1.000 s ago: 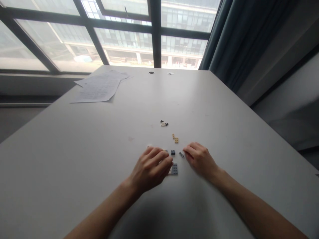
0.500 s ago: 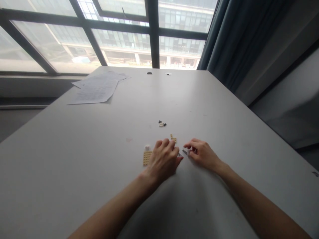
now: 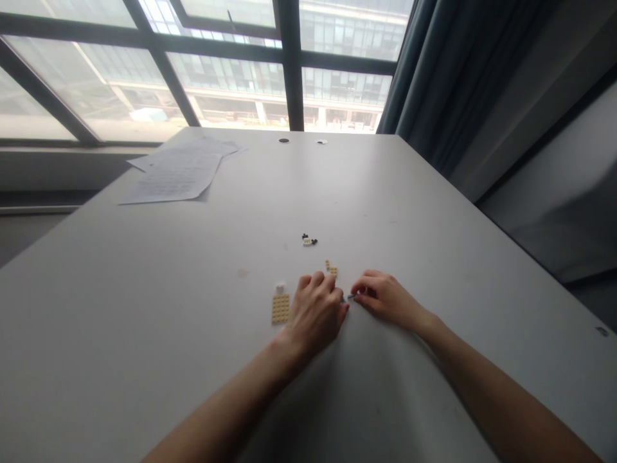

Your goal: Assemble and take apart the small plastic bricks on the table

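Observation:
My right hand (image 3: 384,295) pinches a small grey building brick (image 3: 352,296) between thumb and fingertips, just over the white table. Close by on its left, my left hand (image 3: 318,305) is closed around a small grey piece (image 3: 343,299), mostly hidden by the fingers. Against the left hand's outer side lies a tan studded plate (image 3: 280,308), with a small white piece (image 3: 280,288) at its far edge. Small tan pieces (image 3: 332,270) lie just beyond the left knuckles. Farther out sits a cluster of white and black pieces (image 3: 307,241).
The white table (image 3: 409,212) reaches to the window. Loose paper sheets (image 3: 173,170) lie at its far left. Two cable holes show near the far edge, one of them a dark hole (image 3: 284,140). A dark curtain (image 3: 434,83) hangs at the right.
My right thumb and fingers have closed on the grey brick, which lay in front of them before. The left hand keeps its grip. The view has shifted slightly.

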Available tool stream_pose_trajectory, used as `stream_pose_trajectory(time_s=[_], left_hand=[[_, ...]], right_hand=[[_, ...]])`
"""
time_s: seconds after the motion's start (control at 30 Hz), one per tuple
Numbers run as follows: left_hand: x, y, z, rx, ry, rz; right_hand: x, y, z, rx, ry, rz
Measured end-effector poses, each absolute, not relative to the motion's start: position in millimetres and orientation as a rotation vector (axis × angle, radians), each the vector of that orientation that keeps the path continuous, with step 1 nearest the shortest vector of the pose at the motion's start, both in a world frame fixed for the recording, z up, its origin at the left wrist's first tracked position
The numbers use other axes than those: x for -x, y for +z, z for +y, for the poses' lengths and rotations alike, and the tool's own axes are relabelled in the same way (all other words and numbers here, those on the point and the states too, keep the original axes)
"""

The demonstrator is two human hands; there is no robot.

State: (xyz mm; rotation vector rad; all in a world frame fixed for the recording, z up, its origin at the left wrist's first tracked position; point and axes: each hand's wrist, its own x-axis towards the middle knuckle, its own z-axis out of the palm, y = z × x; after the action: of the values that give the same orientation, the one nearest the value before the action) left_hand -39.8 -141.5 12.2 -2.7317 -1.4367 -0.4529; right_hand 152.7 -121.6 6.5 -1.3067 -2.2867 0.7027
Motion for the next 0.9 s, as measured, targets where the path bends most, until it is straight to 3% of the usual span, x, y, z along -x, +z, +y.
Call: stream_pose_trajectory(time_s=[0.43,0.9], left_hand=[[45.7,12.8,-141.0,2.741,-0.489,-1.452],[50.2,14.5,-137.9,2.773,-0.447,-1.462]], right_hand=[[-134.0,2.7,-139.9,1.091,-0.119,-2.689],[-150.4,-0.7,-125.6,1.231,0.518,-2.357]])
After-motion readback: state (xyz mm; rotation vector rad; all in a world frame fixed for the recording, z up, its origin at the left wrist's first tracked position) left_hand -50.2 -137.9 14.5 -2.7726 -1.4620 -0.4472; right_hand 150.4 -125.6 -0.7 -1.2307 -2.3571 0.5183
